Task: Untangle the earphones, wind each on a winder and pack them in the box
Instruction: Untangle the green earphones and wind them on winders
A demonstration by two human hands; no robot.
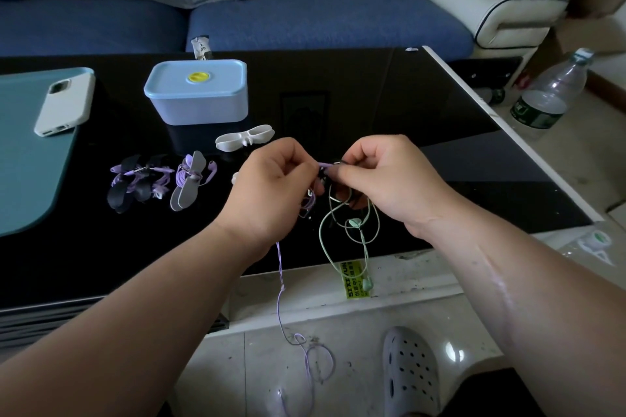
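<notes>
Tangle (325, 179) of earphone cords is hanging between both hands in the head view, the only one, over the near edge of the black table (372, 95). The left hand (271, 186) is curling fingers and thumb into a tight pinch on the purple cord (280, 267) at the knot. The right hand (386, 179) is pinching the same knot from three o'clock, fingers curled, though which strand it is gripping is hard to tell. The purple cord is trailing down to six o'clock and lying looped on the floor beside the grey shoe (411, 369). The green cord (327, 247) is dangling in loops below the right hand, its yellow tag (352, 279) hanging past the table edge.

Risks, as I am judging them: pulling the hands straight apart is likely to be tightening the knot rather than freeing it, and hard tugging is straining thin wire at the buds. The floor loop is inviting a snag under the shoe. The green loops are hanging loose enough to be catching the purple strand again.

At nine o'clock from the hands, one purple set is lying wound on a grey winder (188, 184), with another beside it on a dark winder (135, 184). At eleven o'clock a white winder (244, 138) is waiting bare, and beyond it the blue box (200, 101) is sitting with its lid on.
</notes>
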